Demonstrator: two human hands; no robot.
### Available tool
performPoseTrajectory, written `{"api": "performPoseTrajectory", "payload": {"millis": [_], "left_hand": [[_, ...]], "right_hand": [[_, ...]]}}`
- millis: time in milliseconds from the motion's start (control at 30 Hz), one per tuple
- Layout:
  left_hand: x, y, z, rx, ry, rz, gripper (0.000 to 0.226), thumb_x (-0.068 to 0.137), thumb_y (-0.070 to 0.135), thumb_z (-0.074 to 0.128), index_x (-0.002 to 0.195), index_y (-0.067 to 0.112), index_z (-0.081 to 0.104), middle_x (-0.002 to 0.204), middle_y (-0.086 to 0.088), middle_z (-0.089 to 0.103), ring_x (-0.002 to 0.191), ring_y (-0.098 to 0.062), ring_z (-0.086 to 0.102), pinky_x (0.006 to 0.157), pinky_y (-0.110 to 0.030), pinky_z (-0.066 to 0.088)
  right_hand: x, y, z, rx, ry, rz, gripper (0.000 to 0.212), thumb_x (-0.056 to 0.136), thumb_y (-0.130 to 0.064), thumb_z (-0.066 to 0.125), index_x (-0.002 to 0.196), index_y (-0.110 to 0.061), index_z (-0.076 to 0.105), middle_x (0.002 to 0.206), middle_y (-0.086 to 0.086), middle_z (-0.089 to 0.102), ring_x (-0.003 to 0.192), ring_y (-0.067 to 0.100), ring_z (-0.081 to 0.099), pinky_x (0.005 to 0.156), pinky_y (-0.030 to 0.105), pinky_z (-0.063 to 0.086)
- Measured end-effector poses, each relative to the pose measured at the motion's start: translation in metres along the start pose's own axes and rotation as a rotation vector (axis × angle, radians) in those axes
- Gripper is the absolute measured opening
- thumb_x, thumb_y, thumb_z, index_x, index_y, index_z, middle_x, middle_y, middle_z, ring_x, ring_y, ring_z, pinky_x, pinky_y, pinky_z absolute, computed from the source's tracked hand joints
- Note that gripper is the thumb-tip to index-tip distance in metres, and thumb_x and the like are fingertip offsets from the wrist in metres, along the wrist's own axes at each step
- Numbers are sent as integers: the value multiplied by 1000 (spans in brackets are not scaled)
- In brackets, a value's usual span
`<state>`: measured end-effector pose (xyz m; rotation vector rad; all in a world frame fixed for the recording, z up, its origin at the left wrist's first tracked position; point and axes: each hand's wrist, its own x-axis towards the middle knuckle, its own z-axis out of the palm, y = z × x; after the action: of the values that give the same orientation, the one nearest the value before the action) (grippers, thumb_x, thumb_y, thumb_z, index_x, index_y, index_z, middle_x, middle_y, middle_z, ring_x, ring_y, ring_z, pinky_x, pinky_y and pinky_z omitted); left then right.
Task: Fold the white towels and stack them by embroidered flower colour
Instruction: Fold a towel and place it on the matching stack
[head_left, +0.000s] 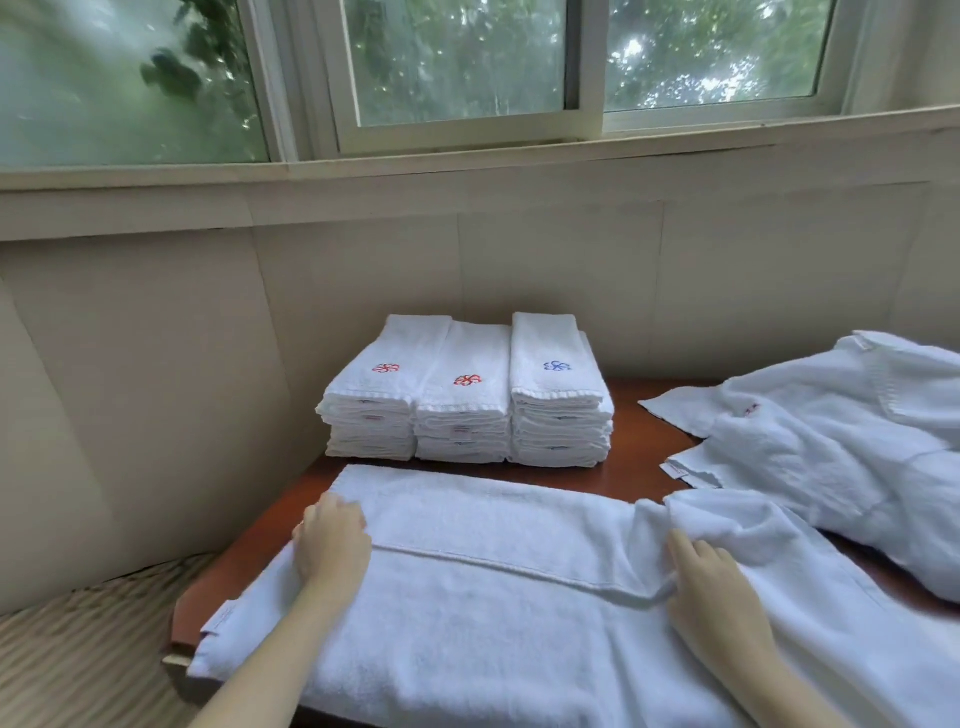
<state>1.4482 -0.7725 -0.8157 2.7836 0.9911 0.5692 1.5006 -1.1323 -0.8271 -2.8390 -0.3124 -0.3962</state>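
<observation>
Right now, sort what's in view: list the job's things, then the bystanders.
Job: towel, left hand, right hand, left red stack, middle red stack, blue stack, unfolded pile, table.
Bystanders: window, wall, striped cushion.

Right edge across the loose towel pile (831, 441); bottom edge across the spread towel (493, 649)
</observation>
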Motion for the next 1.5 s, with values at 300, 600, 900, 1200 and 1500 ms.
{"api": "performPoseTrajectory", "payload": {"millis": [300,600,900,1200,1500], "left_hand": [[-87,225,7,-635,-490,431,25,90,13,46,94,14,71,105,-3,68,103,-21,59,80,-23,41],[-110,299,43,-736,-581,265,45,88,50,55,113,12,56,113,0,59,110,-22,56,81,-26,39],[-96,302,24,-1357,-959,162,40,58,5,54,94,11,72,95,-12,69,82,-22,62,76,-32,44],[-99,288,-19,-676,-1475,949,38,82,11,66,112,34,70,76,12,57,75,-6,45,73,-20,34],[-115,277,-9,-618,-888,848,25,90,25,59,107,39,69,105,14,65,87,6,56,80,-10,45]], "right_hand": [[-4,7,-6,405,186,286,60,85,-7,49,139,-27,34,85,2,63,85,32,62,61,33,33],[23,90,-53,328,164,422,30,82,-3,40,91,-10,68,89,4,62,96,29,57,65,28,35],[56,140,-36,538,-98,592,27,82,-5,38,104,-10,54,92,12,66,78,28,65,64,31,53],[53,156,-44,640,-306,483,8,78,-9,58,73,-12,52,36,-7,51,30,9,47,34,15,35],[51,179,-66,1718,318,845,26,94,4,34,75,-8,46,56,10,62,51,22,63,49,27,54]]}}
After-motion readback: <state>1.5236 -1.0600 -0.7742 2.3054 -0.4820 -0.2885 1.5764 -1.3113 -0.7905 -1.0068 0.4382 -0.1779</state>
